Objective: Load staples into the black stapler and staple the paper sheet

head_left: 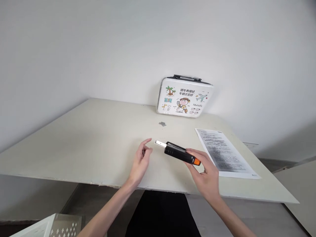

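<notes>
My right hand (206, 174) grips the rear of a black stapler (176, 152), near its orange end. From the stapler's front, a silver metal tray sticks out toward the left. Just left of that tray is my left hand (140, 163), apart from the stapler, its index finger stretched out and the thumb a little away from it. Its other fingers are curled, and I see nothing held in them. Beyond the stapler, a few small grey staple strips (162, 124) lie on the white table (98, 141).
A white case (184, 98) with cartoon travel prints leans against the wall at the back. To the right lies a printed sheet of paper (219, 151). A white perforated basket (65, 225) stands below the table at lower left.
</notes>
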Demonstrator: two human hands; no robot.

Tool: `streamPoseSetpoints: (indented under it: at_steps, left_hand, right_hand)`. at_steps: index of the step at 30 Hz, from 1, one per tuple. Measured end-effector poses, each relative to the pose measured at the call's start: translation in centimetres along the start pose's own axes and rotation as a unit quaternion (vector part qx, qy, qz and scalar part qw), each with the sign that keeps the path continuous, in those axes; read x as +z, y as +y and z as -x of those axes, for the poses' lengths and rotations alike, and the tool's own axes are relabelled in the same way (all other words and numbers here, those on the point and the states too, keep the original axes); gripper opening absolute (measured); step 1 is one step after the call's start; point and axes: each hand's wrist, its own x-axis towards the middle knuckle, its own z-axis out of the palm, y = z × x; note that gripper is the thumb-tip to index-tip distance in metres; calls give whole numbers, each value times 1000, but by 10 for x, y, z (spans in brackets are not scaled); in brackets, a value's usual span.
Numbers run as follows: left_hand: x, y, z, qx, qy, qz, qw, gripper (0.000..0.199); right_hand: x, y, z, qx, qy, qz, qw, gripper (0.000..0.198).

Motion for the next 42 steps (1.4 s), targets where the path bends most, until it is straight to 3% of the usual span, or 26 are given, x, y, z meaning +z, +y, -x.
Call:
streamPoseSetpoints:
  at_steps: [3, 7, 11, 16, 20, 24, 28, 31, 34, 38, 42]
  left_hand:
    - [3, 4, 9, 64, -62, -95, 992, 41]
    - [5, 1, 9, 92, -118, -108, 983, 36]
    - [-11, -4, -7, -10, -19, 33, 999, 42]
    - [-33, -1, -22, -106, 28, 281, 953, 24]
    - [-37, 2, -22, -137, 43, 342, 929, 12]
    - [-38, 5, -22, -154, 64, 356, 919, 15]
    - [-38, 9, -25, -172, 62, 353, 917, 30]
    - [-33, 11, -27, -175, 33, 370, 912, 41]
    - [-16, 14, -27, -185, 14, 380, 906, 48]
    - [22, 18, -20, -202, -55, 351, 913, 48]
    - [59, 13, -11, -181, -152, 252, 938, 46]
  right_hand:
    - [10, -1, -1, 46, -5, -8, 999, 23]
    - [32, 0, -12, 93, -37, -40, 994, 24]
    - [70, 17, -41, 139, -60, -94, 984, 31]
    - [143, 53, -92, 154, -96, -89, 979, 39]
    - [200, 64, -125, 143, -114, -80, 980, 36]
    - [225, 62, -144, 115, -144, -68, 980, 31]
    - [204, 48, -135, 71, -144, -58, 985, 28]
    - [168, 26, -105, 19, -158, -69, 985, 22]
    - [132, 3, -67, -79, -204, -60, 974, 20]
    - [97, -11, -35, -59, -181, 0, 982, 18]
    - [56, 2, -33, -29, -140, 31, 989, 10]
